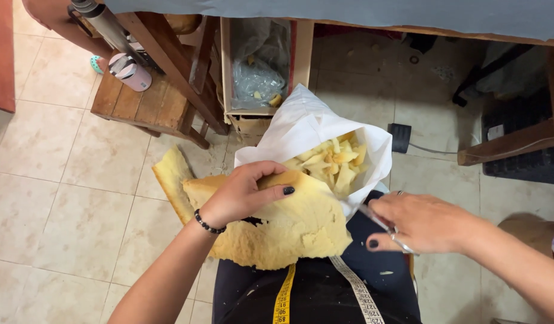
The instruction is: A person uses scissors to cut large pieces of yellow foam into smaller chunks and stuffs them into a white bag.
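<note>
Left hand (244, 195): closed over the upper edge of a ragged sheet of yellow foam (289, 231), thumb on top, fingers curled behind; dark nail polish, a black bead bracelet (208, 225) at the wrist.
Right hand (424, 222): fingers closed round a pair of metal scissors (382, 228), the blades pointing left toward the foam's right edge; whether the blades are apart cannot be told.
Foam sheet: soft, porous, spongy yellow; torn, uneven lower border; lies across the lap, with a curved strip (172, 180) sticking out to the left over the floor.
White plastic bag (307, 129): thin, crinkled, mouth open, just behind the foam; holds small angular foam offcuts (334, 162).
Lap: dark cloth, with a yellow measuring tape (286, 297) and its pale end hanging down.
Floor (79, 198): beige glazed tiles, wide and bare to the left of the foam.
Crowded edges: slatted wooden stool (148, 99) at upper left, open cardboard box lined with clear plastic (259, 66) just beyond the bag, wooden table leg (511, 141) and a black cabled block (400, 138) to the right.
</note>
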